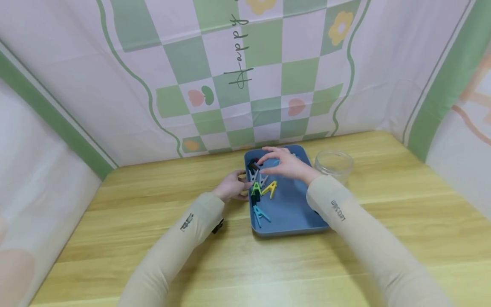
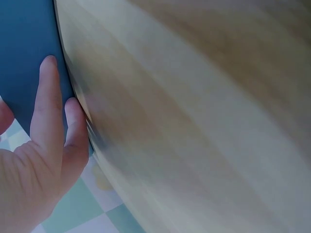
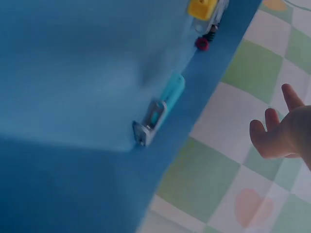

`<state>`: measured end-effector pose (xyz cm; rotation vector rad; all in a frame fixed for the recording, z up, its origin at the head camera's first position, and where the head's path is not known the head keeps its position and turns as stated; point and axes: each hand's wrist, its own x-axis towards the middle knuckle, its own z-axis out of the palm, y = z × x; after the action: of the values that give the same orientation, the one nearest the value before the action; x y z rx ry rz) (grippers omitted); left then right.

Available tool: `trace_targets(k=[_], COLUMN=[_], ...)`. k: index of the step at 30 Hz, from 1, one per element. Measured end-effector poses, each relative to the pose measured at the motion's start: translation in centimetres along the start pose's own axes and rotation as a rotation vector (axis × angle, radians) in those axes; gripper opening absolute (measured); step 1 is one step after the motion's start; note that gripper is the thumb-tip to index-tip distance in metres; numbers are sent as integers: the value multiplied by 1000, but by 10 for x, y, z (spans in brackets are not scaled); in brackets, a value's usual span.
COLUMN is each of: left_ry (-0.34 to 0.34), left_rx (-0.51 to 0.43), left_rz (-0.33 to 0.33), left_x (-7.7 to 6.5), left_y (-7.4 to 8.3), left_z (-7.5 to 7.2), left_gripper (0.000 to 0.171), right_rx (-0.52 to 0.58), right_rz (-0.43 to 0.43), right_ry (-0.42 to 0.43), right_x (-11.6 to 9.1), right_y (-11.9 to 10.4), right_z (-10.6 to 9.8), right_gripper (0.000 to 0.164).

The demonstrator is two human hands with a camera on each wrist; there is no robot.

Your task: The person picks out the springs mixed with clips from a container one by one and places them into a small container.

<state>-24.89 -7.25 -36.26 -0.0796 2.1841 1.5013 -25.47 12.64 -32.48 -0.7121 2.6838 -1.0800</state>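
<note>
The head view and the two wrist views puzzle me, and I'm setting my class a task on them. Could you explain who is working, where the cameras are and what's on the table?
There is no machine: a person in pale sleeves works with bare hands. The widest picture comes from a camera worn on the head; the other two come from cameras on the wrists, so they look close and slanted. On the wooden table stand a blue tray and, to its right, a clear jar. The tray holds small clips, including a yellow clip and a green clip, plus dark pieces too small to name. The left hand rests against the tray's left side. The right hand is over the tray, fingers bent; I see nothing in its grasp.
</note>
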Motion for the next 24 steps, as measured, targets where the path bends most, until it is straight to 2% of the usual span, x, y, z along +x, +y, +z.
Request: trace_targets(k=[6, 11, 16, 24], left_ry=[-13, -19, -24, -35], left_rx=[-5, -3, 1, -19], left_rz=[13, 27, 33, 36], left_x=[-1, -2, -2, -1], left_y=[0, 0, 1, -1], left_z=[1, 0, 0, -1], left_gripper=[61, 61, 61, 60], right_rx=[-39, -121, -217, -257], right_rz=[-13, 18, 22, 5], right_ry=[-20, -48, -68, -81], right_x=[0, 0, 1, 0], right_y=[13, 18, 13, 11], right_z=[14, 22, 28, 34], right_gripper=[34, 38, 42, 42])
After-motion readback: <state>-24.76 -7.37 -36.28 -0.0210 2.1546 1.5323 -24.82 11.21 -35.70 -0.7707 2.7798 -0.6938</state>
